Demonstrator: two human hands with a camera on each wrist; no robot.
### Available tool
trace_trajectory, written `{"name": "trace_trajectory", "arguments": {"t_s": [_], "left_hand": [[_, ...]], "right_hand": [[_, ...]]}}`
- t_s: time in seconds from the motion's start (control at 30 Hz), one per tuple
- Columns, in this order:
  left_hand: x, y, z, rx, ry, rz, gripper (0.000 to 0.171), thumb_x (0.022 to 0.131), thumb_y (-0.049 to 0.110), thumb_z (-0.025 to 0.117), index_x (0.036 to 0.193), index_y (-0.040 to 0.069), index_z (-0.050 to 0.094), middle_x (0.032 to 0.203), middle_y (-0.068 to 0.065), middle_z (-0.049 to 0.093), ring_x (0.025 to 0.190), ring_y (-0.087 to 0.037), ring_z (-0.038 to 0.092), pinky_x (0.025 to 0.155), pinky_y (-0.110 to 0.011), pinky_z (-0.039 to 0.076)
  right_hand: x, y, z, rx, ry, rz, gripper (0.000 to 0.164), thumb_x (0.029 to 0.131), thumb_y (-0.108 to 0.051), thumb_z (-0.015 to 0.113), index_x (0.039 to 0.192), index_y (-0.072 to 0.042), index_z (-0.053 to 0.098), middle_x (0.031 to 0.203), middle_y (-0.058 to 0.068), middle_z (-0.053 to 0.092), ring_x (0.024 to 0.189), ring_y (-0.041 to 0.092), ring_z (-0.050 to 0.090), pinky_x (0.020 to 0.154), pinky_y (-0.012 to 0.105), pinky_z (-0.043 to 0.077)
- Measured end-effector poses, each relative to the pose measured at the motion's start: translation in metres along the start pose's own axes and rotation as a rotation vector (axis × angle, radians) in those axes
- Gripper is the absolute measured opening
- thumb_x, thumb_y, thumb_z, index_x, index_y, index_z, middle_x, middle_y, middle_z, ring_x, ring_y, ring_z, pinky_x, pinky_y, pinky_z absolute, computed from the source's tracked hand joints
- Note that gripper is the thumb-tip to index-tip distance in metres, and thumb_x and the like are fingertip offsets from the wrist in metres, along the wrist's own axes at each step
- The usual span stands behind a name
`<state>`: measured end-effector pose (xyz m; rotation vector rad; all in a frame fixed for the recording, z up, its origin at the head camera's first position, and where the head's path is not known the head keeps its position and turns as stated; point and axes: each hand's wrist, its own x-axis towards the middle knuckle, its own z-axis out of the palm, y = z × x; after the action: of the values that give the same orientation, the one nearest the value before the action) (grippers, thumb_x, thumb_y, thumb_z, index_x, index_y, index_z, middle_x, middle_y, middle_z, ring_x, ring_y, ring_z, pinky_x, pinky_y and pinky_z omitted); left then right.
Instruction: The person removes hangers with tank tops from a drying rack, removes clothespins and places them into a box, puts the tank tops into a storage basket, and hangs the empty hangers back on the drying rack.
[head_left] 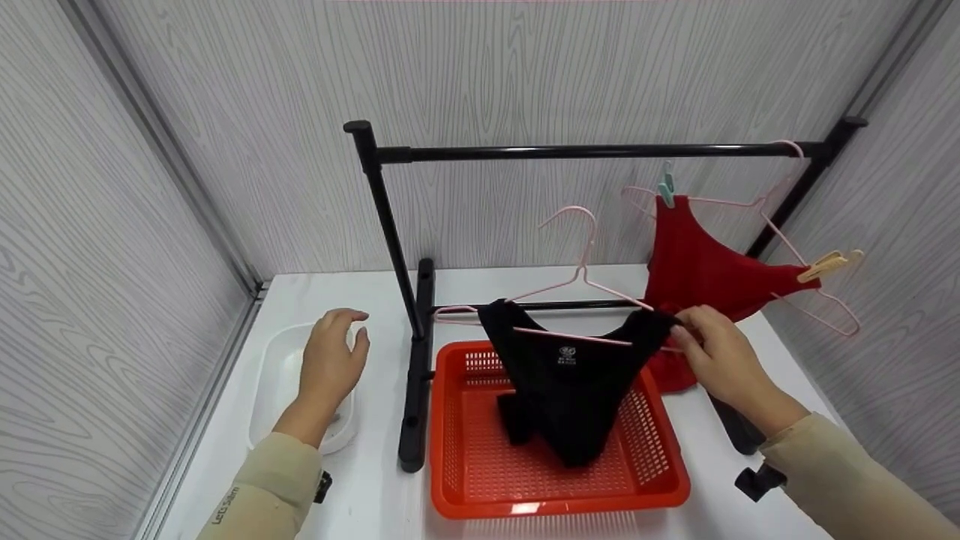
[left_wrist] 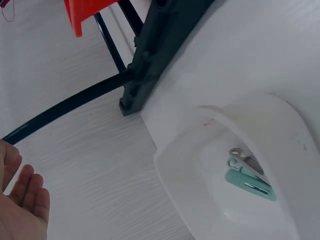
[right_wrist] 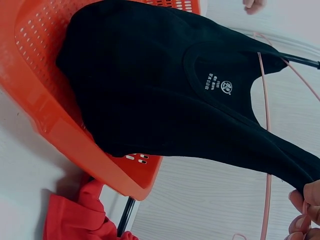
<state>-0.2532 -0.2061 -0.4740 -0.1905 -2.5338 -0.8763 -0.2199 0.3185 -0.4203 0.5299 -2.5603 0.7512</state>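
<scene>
While the black garment (head_left: 566, 382) is draped over a pink hanger (head_left: 577, 300) above the red basket (head_left: 480, 480) on the white counter (head_left: 375, 495), one strap end is pinched against the hanger wire by the right hand (head_left: 720, 360). It is judged light, soft and limp, best taken by the straps. A small white logo is seen below its neckline. The left hand (head_left: 330, 364) is held relaxed and empty over a white tub (left_wrist: 260, 150) of clothes pegs (left_wrist: 249, 180). A red garment (head_left: 705, 277) is hung on the black rack (head_left: 600, 152).
</scene>
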Motion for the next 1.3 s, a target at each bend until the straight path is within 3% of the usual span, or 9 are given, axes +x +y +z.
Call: {"name": "trace_trajectory", "arguments": {"t_s": [0.4,0.7,1.0,1.3], "left_hand": [[0.003,0.051,0.015,-0.061,0.06,0.145,0.021,0.094,0.002,0.061,0.114,0.005,0.067,0.117,-0.012,0.064,0.111,-0.03,0.059,0.097,-0.04,0.047],[0.009,0.092,0.027,-0.134,0.047,0.23,0.02,0.098,0.01,0.061,0.116,0.006,0.067,0.12,-0.01,0.064,0.115,-0.028,0.057,0.103,-0.04,0.044],[0.018,0.115,0.046,-0.184,0.041,0.312,0.019,0.097,0.012,0.063,0.115,0.006,0.067,0.117,-0.008,0.064,0.114,-0.027,0.058,0.101,-0.042,0.045],[0.017,0.128,0.061,-0.16,0.016,0.343,0.02,0.097,0.018,0.063,0.115,0.009,0.067,0.117,-0.006,0.064,0.113,-0.027,0.058,0.1,-0.046,0.043]], "right_hand": [[-0.002,0.003,0.002,0.007,-0.012,0.006,0.005,0.097,-0.002,0.062,0.099,-0.003,0.065,0.09,0.004,0.062,0.083,0.014,0.054,0.072,0.035,0.047],[-0.003,0.001,0.002,0.021,-0.026,0.018,0.006,0.098,-0.003,0.06,0.1,-0.005,0.065,0.091,0.003,0.062,0.083,0.013,0.053,0.072,0.031,0.047],[-0.002,0.0,0.003,0.027,0.023,-0.012,0.008,0.095,0.002,0.062,0.098,-0.003,0.066,0.089,0.001,0.062,0.081,0.011,0.052,0.071,0.028,0.045],[-0.002,-0.002,0.006,0.035,-0.004,0.002,0.006,0.097,-0.002,0.062,0.099,-0.005,0.066,0.092,0.001,0.062,0.083,0.011,0.054,0.073,0.024,0.047]]}}
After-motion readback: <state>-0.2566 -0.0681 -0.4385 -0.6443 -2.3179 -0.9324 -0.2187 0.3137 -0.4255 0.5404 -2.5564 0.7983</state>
